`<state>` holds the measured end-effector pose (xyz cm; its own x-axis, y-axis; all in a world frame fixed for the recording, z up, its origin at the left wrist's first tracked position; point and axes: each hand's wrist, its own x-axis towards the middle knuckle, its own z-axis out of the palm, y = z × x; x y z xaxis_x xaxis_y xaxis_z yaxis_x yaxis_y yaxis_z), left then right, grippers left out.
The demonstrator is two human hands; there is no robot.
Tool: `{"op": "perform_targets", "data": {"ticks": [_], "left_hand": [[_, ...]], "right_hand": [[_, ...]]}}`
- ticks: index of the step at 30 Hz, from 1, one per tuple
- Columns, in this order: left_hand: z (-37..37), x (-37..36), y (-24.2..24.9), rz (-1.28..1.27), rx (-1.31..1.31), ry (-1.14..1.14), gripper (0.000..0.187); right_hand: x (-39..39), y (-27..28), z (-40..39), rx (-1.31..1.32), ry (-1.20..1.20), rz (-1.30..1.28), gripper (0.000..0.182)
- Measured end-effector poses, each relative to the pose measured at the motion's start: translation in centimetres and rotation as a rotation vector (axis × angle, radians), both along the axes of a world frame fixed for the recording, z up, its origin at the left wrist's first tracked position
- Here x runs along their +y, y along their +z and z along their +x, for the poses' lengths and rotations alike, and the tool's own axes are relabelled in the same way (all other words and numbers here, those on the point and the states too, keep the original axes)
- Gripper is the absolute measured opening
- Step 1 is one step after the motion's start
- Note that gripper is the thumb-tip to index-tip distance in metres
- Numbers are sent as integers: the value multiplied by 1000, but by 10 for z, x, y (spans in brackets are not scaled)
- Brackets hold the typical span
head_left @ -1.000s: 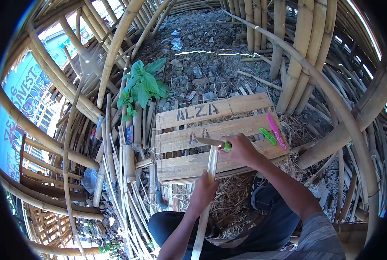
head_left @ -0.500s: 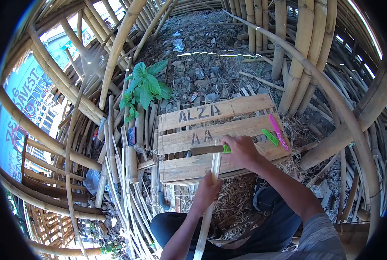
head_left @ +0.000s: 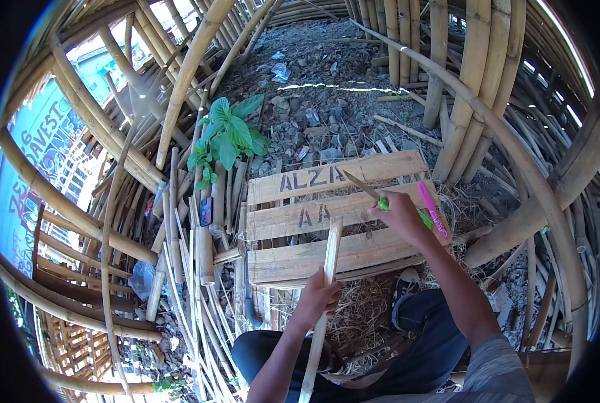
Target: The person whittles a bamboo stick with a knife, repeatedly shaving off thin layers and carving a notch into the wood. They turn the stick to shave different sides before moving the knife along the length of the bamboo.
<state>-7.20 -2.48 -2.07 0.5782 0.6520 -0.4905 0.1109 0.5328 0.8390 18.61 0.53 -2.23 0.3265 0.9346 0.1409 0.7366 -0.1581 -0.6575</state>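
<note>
I have a slatted tan wooden crate [head_left: 306, 257], stencilled in black, in front of me; with its middle as the dial's centre, 12 o'clock points away from my body. My left hand [head_left: 318, 297], between 6 and 7 o'clock, is curled closed around a long, pale, split bamboo strip [head_left: 333, 252]. The strip slants up from my lap toward 12 o'clock, its top end projecting past my fist; I cannot tell whether that end touches the slats. My right hand [head_left: 399, 211], at 3 o'clock, is wrapped closed on the handle of a slim grey metal knife with a bright green grip [head_left: 361, 185]. Its tip points to 10 o'clock, apart from the strip.

Just beside my right hand lie a partly hidden bright green slotted piece [head_left: 425, 219] and a slim hot-pink piece [head_left: 433, 209]. A low swing of that wrist could knock either off the crate.

The bigger danger, I judge, is my left hand: it sits in line below the strip's top, so a stroke toward me that skips could reach my fingers. If I hold too loosely, the strip could twist or slide under pressure. A blade biting too deep along the grain could split it unevenly.
</note>
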Motion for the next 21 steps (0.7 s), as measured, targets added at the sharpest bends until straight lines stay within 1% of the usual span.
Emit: {"op": "perform_targets", "data": {"ticks": [2,3,4,6,8,10,11,13,16,21], "left_hand": [[0,1,1,-53,-24,-18,15],[1,1,2,-51,-24,-19,15],[2,0,3,-9,1,-5,15],[4,-2,2,32,30,8,15],[6,-4,-1,174,145,18,16],[7,-4,-5,205,169,13,17],[7,-3,-6,238,192,11,18],[7,-4,-4,254,216,8,18],[5,-3,-6,295,250,-6,19],[4,-2,-9,342,282,-18,21]], "right_hand": [[-4,10,-13,261,141,61,24],[-9,22,-22,289,158,49,20],[-9,19,-27,290,156,50,20],[-10,12,-38,257,278,141,18],[-16,16,-49,234,261,101,19],[-15,7,-53,60,261,132,21],[-14,7,-54,61,261,131,21],[-14,5,-56,-20,261,152,21],[-13,0,-59,-29,247,203,23],[-13,-1,-63,-18,241,205,24]]}}
